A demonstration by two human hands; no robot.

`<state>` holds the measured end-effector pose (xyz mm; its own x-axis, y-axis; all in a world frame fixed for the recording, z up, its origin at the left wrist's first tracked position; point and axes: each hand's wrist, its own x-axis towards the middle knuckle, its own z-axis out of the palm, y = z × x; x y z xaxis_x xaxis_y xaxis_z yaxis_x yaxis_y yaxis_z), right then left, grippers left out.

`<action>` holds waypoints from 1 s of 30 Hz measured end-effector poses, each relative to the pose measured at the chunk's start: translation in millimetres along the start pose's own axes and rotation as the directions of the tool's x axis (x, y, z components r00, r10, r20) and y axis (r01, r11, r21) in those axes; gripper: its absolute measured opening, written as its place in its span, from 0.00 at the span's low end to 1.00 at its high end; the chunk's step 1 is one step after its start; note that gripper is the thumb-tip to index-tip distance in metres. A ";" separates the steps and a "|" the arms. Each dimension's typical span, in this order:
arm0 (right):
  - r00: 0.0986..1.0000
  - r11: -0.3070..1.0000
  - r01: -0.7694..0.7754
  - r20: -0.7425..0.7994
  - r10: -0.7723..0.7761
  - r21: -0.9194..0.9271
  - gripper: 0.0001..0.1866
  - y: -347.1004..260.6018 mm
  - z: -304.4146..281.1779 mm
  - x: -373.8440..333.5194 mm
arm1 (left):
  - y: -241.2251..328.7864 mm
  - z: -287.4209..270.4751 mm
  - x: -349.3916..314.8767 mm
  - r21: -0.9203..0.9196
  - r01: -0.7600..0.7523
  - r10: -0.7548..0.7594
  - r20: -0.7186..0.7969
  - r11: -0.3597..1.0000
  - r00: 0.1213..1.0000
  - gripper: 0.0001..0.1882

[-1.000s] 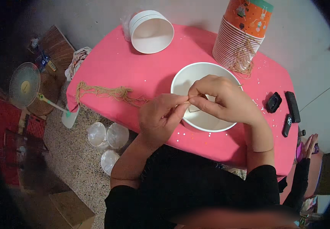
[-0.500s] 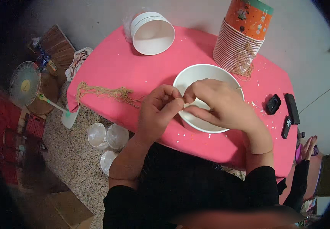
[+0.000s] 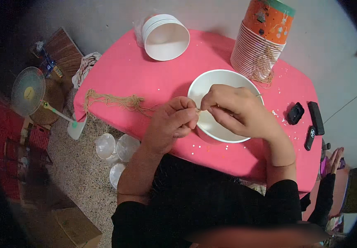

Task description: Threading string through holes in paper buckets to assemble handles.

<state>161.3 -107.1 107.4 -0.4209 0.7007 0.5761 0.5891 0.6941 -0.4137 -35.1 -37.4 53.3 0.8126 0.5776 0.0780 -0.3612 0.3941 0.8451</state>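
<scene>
My left hand (image 3: 171,122) is closed in a pinch just left of a white paper tub (image 3: 205,82). A tangle of tan cord (image 3: 122,100) lies on the table and trails up to this hand. Over the tub's mouth my right hand (image 3: 240,109) is closed too, thumb and forefinger pressed together. Between the two sets of fingertips, which almost meet at the tub's left rim, a short bit of tan cord shows. Its exact end or knot is too small to make out. My right hand covers part of the tub's inside.
Behind the tub rises a tall stack of tubs (image 3: 253,53), more cord hanging on it. Another few tubs (image 3: 166,41) lie sideways at the back left. Small white bits, a black tray (image 3: 295,113) and remotes (image 3: 315,118) are at right. Clear bags (image 3: 127,147) stand below the table.
My left hand has turned and its fingers have curled in more tightly. My right thumb and forefinger, apart before, have come together at the cord. The tubs have stayed put.
</scene>
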 end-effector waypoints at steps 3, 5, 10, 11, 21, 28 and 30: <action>0.997 0.998 -0.056 0.051 0.057 -0.027 0.08 -6.8 -3.6 -0.2 | -1.6 0.2 1.0 -0.025 -0.022 0.022 -0.021 0.999 1.000 0.03; 0.999 0.995 -0.026 0.035 0.029 -0.093 0.08 -6.2 -0.9 -1.1 | -2.3 1.0 1.4 -0.022 -0.026 0.025 -0.036 0.999 0.999 0.03; 0.999 0.977 0.041 0.019 -0.037 -0.211 0.09 -5.4 1.3 0.2 | -6.5 3.8 1.3 0.028 -0.032 0.035 -0.097 0.999 0.995 0.04; 0.998 0.970 0.055 0.014 -0.053 -0.236 0.08 -4.5 2.5 0.5 | -7.4 3.7 1.1 0.037 -0.042 0.046 -0.102 0.998 0.994 0.04; 0.996 0.907 0.089 0.013 -0.092 -0.411 0.08 4.1 5.6 -2.7 | -13.3 15.8 3.0 0.507 -0.186 0.324 -0.198 0.841 0.925 0.04; 0.996 0.882 0.071 0.075 -0.041 -0.465 0.09 4.1 4.2 -3.7 | -12.1 14.6 2.2 0.769 -0.168 0.429 -0.150 0.617 0.891 0.01; 0.995 0.857 0.058 0.103 -0.006 -0.512 0.09 5.2 4.1 -4.4 | -14.0 15.8 2.8 0.723 -0.182 0.421 -0.164 0.666 0.892 0.03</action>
<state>163.4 -105.9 99.8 -0.4932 0.7100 0.5027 0.8337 0.5508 0.0399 -20.6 -52.6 50.1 0.4976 0.7983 0.3392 -0.0580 -0.3595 0.9313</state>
